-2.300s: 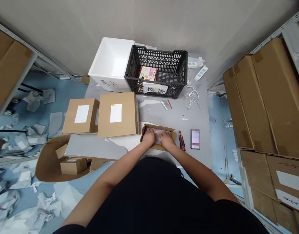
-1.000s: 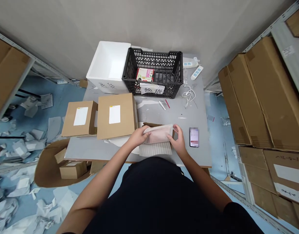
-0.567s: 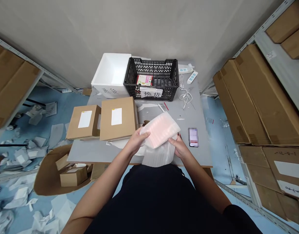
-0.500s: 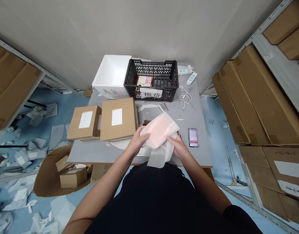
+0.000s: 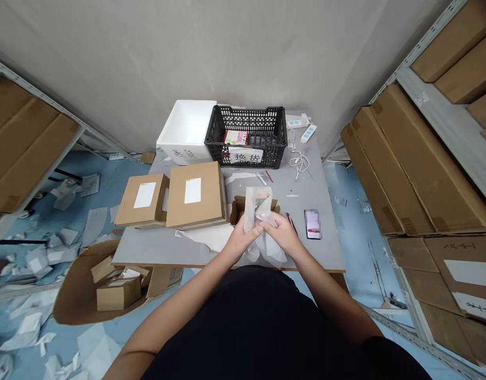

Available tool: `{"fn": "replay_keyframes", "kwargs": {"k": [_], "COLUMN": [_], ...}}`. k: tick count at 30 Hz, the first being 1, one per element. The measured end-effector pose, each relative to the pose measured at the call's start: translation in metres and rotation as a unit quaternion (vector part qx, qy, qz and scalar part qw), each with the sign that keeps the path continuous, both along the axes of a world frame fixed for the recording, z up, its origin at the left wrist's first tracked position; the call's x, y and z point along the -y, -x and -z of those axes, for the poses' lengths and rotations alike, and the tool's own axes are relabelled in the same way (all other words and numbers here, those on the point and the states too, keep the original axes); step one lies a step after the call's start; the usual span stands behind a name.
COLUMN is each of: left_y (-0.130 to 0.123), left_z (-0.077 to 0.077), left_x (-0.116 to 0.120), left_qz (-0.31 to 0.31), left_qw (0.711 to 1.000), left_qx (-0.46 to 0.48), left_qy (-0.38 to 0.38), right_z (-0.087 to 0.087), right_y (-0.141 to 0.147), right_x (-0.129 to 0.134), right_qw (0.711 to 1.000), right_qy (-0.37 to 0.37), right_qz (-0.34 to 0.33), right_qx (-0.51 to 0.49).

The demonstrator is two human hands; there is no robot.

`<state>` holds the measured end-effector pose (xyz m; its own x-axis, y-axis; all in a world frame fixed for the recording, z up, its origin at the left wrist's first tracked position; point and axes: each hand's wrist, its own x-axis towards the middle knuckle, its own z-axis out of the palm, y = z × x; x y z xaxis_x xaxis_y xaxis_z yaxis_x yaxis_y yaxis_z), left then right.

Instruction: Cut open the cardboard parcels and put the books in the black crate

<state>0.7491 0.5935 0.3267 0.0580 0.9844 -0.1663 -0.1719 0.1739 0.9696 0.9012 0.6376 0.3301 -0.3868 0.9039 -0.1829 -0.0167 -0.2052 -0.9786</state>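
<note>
My left hand (image 5: 243, 240) and my right hand (image 5: 283, 232) meet over the front of the table, both closed on a translucent white packing wrap (image 5: 250, 207). The thumbs are close together at its middle. Its upper part stands up in a folded band, and a loose end hangs below the fingers. What lies inside the wrap is mostly hidden. Just behind it sits a small open brown carton (image 5: 237, 206), partly covered by the wrap. To the right of my right hand lies a dark pen-like tool (image 5: 291, 221).
Two labelled cardboard boxes (image 5: 196, 198) stand left on the grey table (image 5: 325, 248). Behind are a white foam box (image 5: 183, 150) and a black crate (image 5: 246, 158). A phone (image 5: 313, 224) lies right, below a white cable (image 5: 300, 162). Stacked cartons (image 5: 417, 169) line the right shelf.
The pinkish wrapped piece, held flat between both hands before, is now turned and gathered up. My hands have come closer together, and the carton behind shows more.
</note>
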Motion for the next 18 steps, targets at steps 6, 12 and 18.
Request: {"fn": "replay_keyframes", "kwargs": {"k": [6,12,18], "left_y": [-0.001,0.016,0.005], "left_z": [0.01,0.018,0.012], "left_x": [0.013,0.027,0.032], "left_qz": [-0.068,-0.101,-0.084], "left_qw": [0.976,0.963,0.969], "left_qx": [0.153,0.174,0.179], "left_qy": [0.139,0.181,0.148], "right_z": [-0.005,0.001,0.018], "right_y": [-0.016,-0.056,-0.045], "right_x": [0.007,0.008,0.021], "right_qw": [0.989,0.977,0.978], "right_qy": [0.125,0.14,0.18], "right_qz": [0.045,0.155,0.059], "right_qx": [-0.059,-0.047,-0.09]}}
